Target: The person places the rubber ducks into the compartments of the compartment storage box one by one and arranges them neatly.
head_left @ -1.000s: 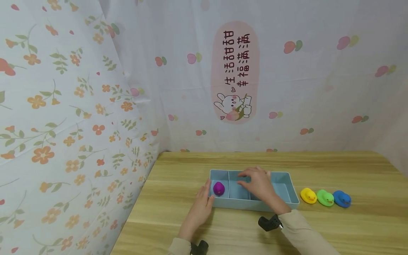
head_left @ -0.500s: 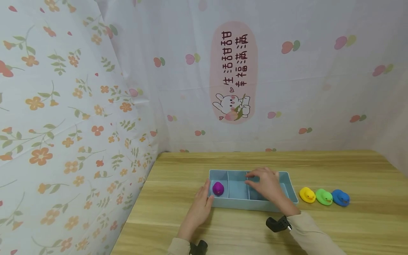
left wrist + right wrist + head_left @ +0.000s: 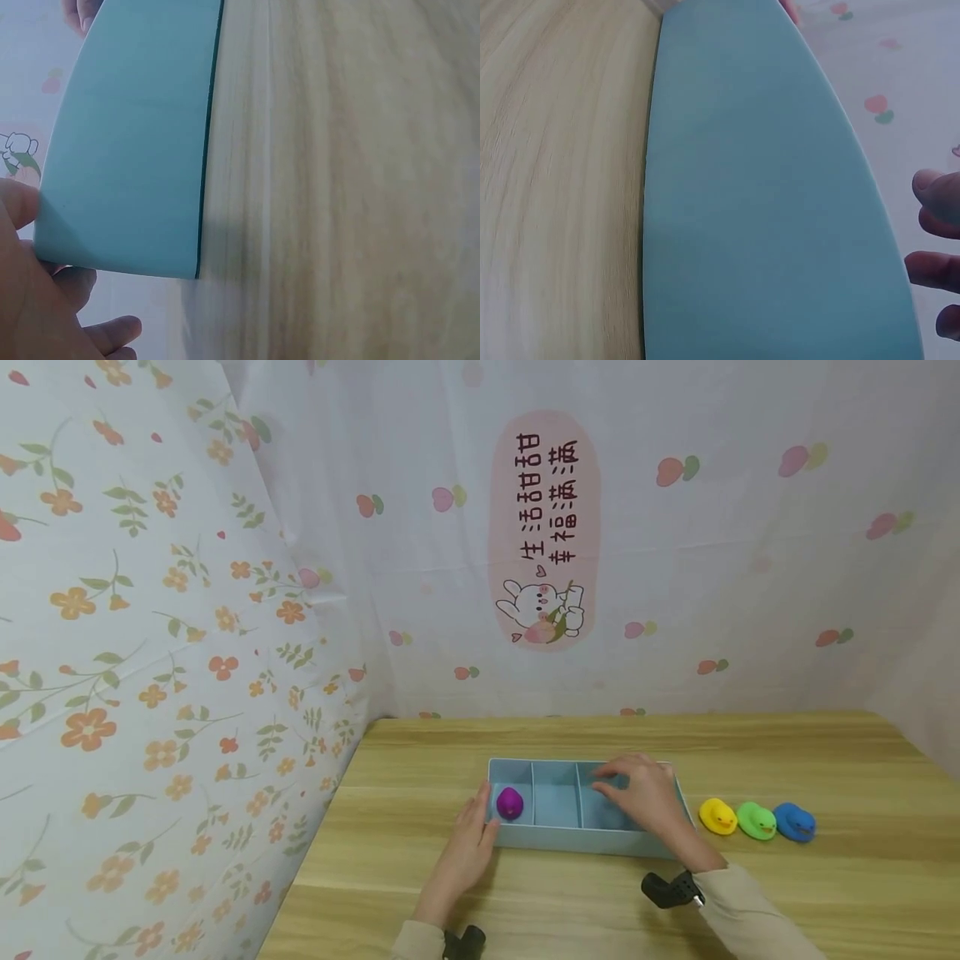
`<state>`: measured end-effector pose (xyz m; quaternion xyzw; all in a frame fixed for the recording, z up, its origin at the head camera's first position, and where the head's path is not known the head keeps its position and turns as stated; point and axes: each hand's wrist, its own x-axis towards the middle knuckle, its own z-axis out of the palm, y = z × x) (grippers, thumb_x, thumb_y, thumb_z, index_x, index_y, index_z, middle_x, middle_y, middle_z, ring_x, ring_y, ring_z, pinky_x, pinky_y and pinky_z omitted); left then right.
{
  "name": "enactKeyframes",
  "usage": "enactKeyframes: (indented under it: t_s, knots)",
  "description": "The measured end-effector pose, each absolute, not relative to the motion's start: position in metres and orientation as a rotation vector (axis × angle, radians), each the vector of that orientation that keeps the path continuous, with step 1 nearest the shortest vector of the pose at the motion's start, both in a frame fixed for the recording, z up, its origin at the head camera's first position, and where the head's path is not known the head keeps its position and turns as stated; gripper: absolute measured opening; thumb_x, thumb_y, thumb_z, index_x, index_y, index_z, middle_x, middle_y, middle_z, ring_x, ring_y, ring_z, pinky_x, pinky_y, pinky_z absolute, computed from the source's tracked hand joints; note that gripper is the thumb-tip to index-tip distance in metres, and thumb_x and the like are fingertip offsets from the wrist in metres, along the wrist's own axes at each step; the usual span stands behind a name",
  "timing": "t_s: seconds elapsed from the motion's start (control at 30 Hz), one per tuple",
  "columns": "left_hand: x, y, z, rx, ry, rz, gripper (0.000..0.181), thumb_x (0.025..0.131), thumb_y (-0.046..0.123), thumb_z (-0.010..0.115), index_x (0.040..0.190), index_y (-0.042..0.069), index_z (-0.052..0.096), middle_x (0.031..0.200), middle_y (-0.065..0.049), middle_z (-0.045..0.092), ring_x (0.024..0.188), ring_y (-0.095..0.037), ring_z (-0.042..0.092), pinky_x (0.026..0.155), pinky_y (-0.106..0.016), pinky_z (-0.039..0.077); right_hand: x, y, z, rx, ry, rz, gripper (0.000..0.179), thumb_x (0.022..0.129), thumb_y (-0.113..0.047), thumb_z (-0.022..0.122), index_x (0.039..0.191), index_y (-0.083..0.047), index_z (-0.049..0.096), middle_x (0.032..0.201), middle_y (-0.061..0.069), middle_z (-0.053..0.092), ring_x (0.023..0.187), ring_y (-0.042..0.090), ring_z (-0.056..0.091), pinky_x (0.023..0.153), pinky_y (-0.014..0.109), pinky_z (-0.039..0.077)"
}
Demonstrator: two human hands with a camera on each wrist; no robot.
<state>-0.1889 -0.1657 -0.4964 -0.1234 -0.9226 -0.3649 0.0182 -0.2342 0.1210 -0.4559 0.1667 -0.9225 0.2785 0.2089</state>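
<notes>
A light blue divided box (image 3: 570,839) lies lengthwise on the table, with a purple toy duck (image 3: 510,803) in its leftmost compartment. My left hand (image 3: 467,843) holds the box's left end, the thumb at the near wall and the fingers along the side; the left wrist view shows them around the corner. Over the right part of the box hovers my right hand (image 3: 643,793), thumb and forefinger apart with nothing between them. It partly hides the rightmost section. In the right wrist view its fingers (image 3: 934,270) stay spread beyond the box's wall.
To the right of the box, a yellow duck (image 3: 718,817), a green duck (image 3: 757,821) and a blue duck (image 3: 795,822) sit in a row on the wooden table (image 3: 862,893). Patterned cloth (image 3: 420,568) hangs behind the table and at its left.
My right hand has shifted rightward over the box, uncovering the middle compartments. The left hand keeps its place at the left end, and the ducks stay where they were.
</notes>
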Motion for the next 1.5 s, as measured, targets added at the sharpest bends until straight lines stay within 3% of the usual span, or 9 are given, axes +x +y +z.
enactKeyframes:
  t_s: [0.27, 0.83, 1.1, 1.3, 1.5]
  knots:
    - [-0.189, -0.165, -0.497, -0.387, -2.849, -1.123, 0.056, 0.104, 0.028, 0.035, 0.154, 0.009, 0.016, 0.159, -0.009, 0.021, 0.142, -0.042, 0.022, 0.114, -0.057, 0.023, -0.234, 0.137, -0.450, 0.463, -2.549, 0.730, 0.016, 0.074, -0.022, 0.081, 0.088, -0.015, 0.077, 0.092, 0.004, 0.073, 0.087, 0.027, 0.060, 0.065, 0.034, 0.023]
    - [-0.190, -0.166, -0.498, -0.382, -2.839, -1.118, 0.056, 0.104, 0.024, 0.037, 0.153, 0.008, 0.017, 0.157, -0.012, 0.024, 0.141, -0.044, 0.024, 0.112, -0.060, 0.025, -0.230, 0.168, -0.453, 0.365, -2.497, 0.772, 0.011, 0.072, -0.019, 0.082, 0.081, -0.018, 0.075, 0.084, 0.000, 0.072, 0.080, 0.026, 0.059, 0.067, 0.036, 0.022]
    - [-0.191, -0.165, -0.500, -0.402, -2.828, -1.123, 0.056, 0.103, 0.022, 0.038, 0.153, 0.006, 0.018, 0.157, -0.012, 0.024, 0.141, -0.045, 0.024, 0.112, -0.060, 0.025, -0.225, 0.183, -0.456, 0.358, -2.461, 0.737, 0.009, 0.073, -0.016, 0.081, 0.079, -0.018, 0.075, 0.082, 0.000, 0.072, 0.074, 0.025, 0.060, 0.066, 0.030, 0.034]
    - [-0.191, -0.165, -0.501, -0.404, -2.827, -1.116, 0.056, 0.103, 0.023, 0.037, 0.153, 0.006, 0.018, 0.157, -0.013, 0.024, 0.140, -0.045, 0.024, 0.112, -0.059, 0.024, -0.219, 0.199, -0.451, 0.328, -2.492, 0.730, 0.007, 0.076, -0.018, 0.079, 0.081, -0.015, 0.075, 0.084, 0.004, 0.073, 0.078, 0.028, 0.061, 0.064, 0.029, 0.035]
    - [-0.189, -0.165, -0.500, -0.405, -2.817, -1.126, 0.056, 0.103, 0.023, 0.038, 0.153, 0.006, 0.019, 0.157, -0.014, 0.024, 0.140, -0.046, 0.024, 0.112, -0.060, 0.024, -0.213, 0.216, -0.451, 0.279, -2.557, 0.717, 0.009, 0.079, -0.022, 0.078, 0.083, -0.014, 0.075, 0.086, 0.004, 0.072, 0.080, 0.028, 0.061, 0.062, 0.024, 0.044]
